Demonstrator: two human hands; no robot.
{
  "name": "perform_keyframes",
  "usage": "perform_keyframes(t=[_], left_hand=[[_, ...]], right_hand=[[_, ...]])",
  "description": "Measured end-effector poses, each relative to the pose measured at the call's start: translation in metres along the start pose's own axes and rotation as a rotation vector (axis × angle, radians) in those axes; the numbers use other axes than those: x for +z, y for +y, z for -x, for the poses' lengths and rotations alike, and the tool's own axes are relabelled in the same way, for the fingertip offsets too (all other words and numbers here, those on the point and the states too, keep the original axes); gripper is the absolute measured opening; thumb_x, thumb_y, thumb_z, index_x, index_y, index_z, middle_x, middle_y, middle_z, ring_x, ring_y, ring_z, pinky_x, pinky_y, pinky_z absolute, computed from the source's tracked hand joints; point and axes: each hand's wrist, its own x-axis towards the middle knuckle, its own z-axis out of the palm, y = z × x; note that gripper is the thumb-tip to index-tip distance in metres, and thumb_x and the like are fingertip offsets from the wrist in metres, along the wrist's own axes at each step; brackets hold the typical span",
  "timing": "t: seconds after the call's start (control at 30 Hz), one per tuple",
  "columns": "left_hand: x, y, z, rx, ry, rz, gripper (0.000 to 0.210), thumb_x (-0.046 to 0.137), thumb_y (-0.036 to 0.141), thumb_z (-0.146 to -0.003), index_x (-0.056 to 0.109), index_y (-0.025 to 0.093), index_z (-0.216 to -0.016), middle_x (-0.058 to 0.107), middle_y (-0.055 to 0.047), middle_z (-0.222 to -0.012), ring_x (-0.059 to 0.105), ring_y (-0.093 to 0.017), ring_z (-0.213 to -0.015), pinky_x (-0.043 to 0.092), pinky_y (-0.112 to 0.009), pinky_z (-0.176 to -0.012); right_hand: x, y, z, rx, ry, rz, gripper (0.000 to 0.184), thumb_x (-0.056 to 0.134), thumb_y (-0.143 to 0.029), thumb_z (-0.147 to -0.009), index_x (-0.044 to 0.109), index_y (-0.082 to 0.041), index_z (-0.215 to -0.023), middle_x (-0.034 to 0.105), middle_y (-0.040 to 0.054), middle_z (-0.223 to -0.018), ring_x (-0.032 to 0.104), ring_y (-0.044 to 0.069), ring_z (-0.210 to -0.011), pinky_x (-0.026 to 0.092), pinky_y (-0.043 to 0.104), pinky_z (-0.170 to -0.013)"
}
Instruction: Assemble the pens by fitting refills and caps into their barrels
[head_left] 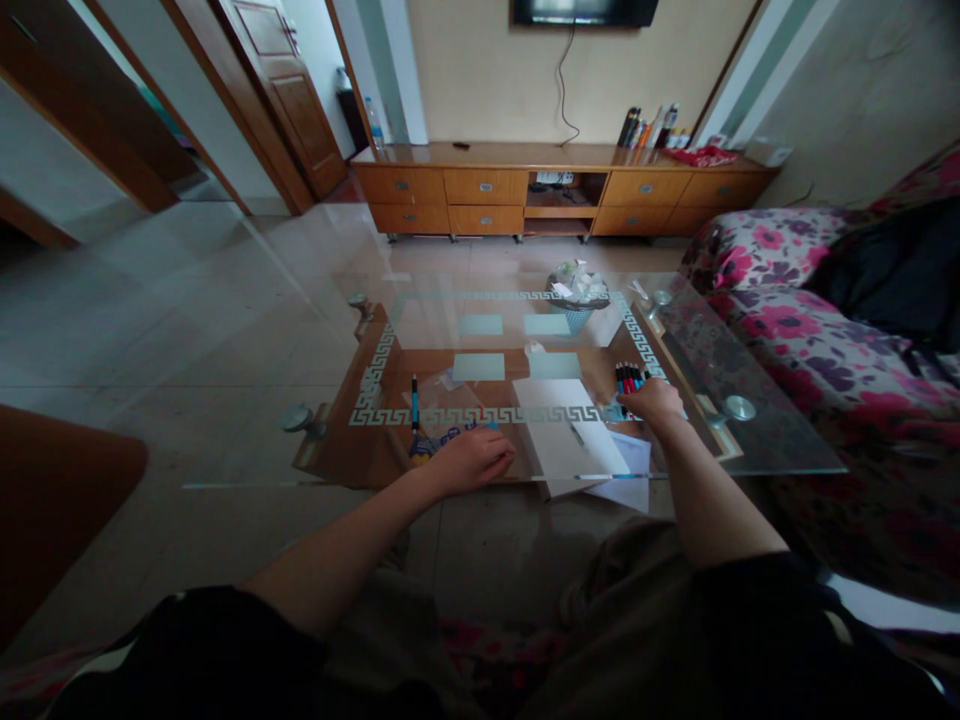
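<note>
My right hand (655, 403) is at the right side of the glass table, its fingers closed around the lower ends of a row of several pens (628, 377) with dark, red and blue parts. My left hand (474, 458) rests near the table's front edge with loosely bent fingers and nothing visible in them. Beside it lies a blue and yellow packet (424, 446), partly hidden by the hand. A single blue and black pen (415, 402) lies farther left. Between my hands is a white box or pad (559, 425) with a small dark item (577, 435) on it.
The glass table (780, 455) has a patterned border and a lower wooden shelf. White paper (634, 470) shows beside the box. A basket (577, 315) holding crumpled plastic is beyond the table. A floral sofa (787, 330) stands right; a wooden cabinet (486, 188) lines the wall.
</note>
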Motion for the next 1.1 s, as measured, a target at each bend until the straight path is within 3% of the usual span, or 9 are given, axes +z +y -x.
perform_keyframes(t=[0.17,0.77,0.9,1.0,1.1], left_hand=[[-0.001,0.001,0.001,-0.002,-0.018,-0.003,0.023,0.044,0.025,-0.098,0.066,0.018,-0.102,0.067,-0.007,-0.094,0.063,-0.018,-0.091,0.047,-0.029,-0.084],[-0.005,-0.008,0.003,-0.064,0.000,-0.092,0.022,0.045,0.027,-0.097,0.066,0.019,-0.099,0.067,-0.006,-0.092,0.063,-0.017,-0.088,0.048,-0.028,-0.079],[-0.020,-0.021,0.004,-0.280,0.114,-0.184,0.023,0.046,0.031,-0.097,0.066,0.020,-0.097,0.067,-0.007,-0.095,0.063,-0.019,-0.091,0.048,-0.030,-0.082],[-0.034,-0.040,0.008,-0.585,0.220,-0.273,0.022,0.045,0.032,-0.095,0.062,0.019,-0.094,0.066,-0.007,-0.097,0.063,-0.020,-0.089,0.048,-0.031,-0.080],[-0.044,-0.063,0.018,-0.875,0.260,-0.360,0.024,0.052,0.032,-0.088,0.057,0.016,-0.105,0.065,-0.012,-0.105,0.063,-0.025,-0.098,0.049,-0.034,-0.085]], right_hand=[[-0.005,-0.001,0.001,0.051,-0.052,0.106,0.063,0.077,-0.042,-0.064,0.068,-0.001,-0.110,0.067,0.0295,-0.106,0.066,0.039,-0.104,0.055,0.047,-0.087],[-0.005,0.003,0.002,0.051,-0.052,0.128,0.062,0.074,-0.040,-0.070,0.065,-0.002,-0.118,0.065,0.0286,-0.110,0.065,0.039,-0.108,0.055,0.047,-0.088],[-0.007,0.001,0.003,0.035,-0.061,0.109,0.056,0.074,-0.035,-0.071,0.066,-0.002,-0.115,0.066,0.0285,-0.110,0.066,0.038,-0.108,0.055,0.045,-0.090],[-0.009,-0.002,0.006,0.032,-0.058,0.104,0.053,0.073,-0.033,-0.070,0.067,-0.003,-0.113,0.066,0.0287,-0.109,0.066,0.039,-0.107,0.055,0.046,-0.089],[-0.010,-0.006,0.010,0.015,-0.051,0.094,0.047,0.070,-0.032,-0.071,0.069,-0.005,-0.110,0.067,0.0282,-0.106,0.067,0.041,-0.105,0.055,0.048,-0.086]])
